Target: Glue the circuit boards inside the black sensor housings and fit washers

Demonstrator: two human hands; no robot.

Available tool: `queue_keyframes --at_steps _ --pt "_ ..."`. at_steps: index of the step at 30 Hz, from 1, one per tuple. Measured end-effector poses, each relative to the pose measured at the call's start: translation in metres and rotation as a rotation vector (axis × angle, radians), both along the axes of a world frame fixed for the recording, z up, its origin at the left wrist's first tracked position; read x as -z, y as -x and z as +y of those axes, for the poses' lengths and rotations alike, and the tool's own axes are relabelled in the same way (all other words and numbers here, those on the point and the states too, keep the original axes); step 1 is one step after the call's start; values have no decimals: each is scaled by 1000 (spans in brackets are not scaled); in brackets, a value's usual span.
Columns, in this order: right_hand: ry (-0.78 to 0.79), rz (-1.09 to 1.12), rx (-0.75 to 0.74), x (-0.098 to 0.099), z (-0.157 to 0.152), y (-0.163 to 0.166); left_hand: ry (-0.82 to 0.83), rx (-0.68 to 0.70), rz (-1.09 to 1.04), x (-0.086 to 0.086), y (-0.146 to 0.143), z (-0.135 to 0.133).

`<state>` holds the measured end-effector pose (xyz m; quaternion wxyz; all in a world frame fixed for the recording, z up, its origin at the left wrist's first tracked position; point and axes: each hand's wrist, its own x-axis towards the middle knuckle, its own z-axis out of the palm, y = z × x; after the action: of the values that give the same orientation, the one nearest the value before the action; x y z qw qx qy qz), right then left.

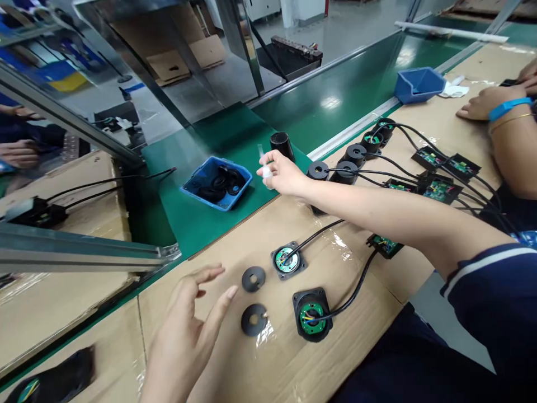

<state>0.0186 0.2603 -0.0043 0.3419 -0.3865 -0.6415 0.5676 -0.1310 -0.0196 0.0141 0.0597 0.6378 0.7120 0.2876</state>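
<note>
My left hand hovers over the cardboard-covered bench with its fingers spread and empty, just left of two flat black discs. My right hand reaches forward to the conveyor's edge, fingers pinched on a small white bottle, next to a blue bin of black rings. Two black housings with round green circuit boards and black cables lie right of the discs.
A row of black ring parts wired to green boards runs along the bench edge. A black cylinder stands on the green belt. Another person's hands rest at far right near a second blue bin. A metal frame crosses at left.
</note>
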Motion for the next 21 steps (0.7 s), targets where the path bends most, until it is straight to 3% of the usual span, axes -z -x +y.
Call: queue_keyframes --at_steps 2,5,10,12,14,16,18,21 --pt "-27 -49 11 7 5 9 35 13 49 0 4 -23" --pt "-70 -106 2 10 9 17 131 157 72 11 0 -46" --pt "-189 -129 55 -7 -4 3 202 302 102 33 -7 -50" --pt "-352 -33 38 -19 -26 -29 180 305 95 35 -10 -49" --pt "-504 65 -129 -30 -61 -75 153 253 45 34 -18 -47" --pt "-597 10 -270 -35 -103 -124 92 175 -96 32 -33 -45" --pt "-690 -107 -389 -30 -140 -165 24 171 -320 32 -54 -39" --pt "-693 -257 -452 -12 -177 -197 -33 311 -661 39 -89 -24"
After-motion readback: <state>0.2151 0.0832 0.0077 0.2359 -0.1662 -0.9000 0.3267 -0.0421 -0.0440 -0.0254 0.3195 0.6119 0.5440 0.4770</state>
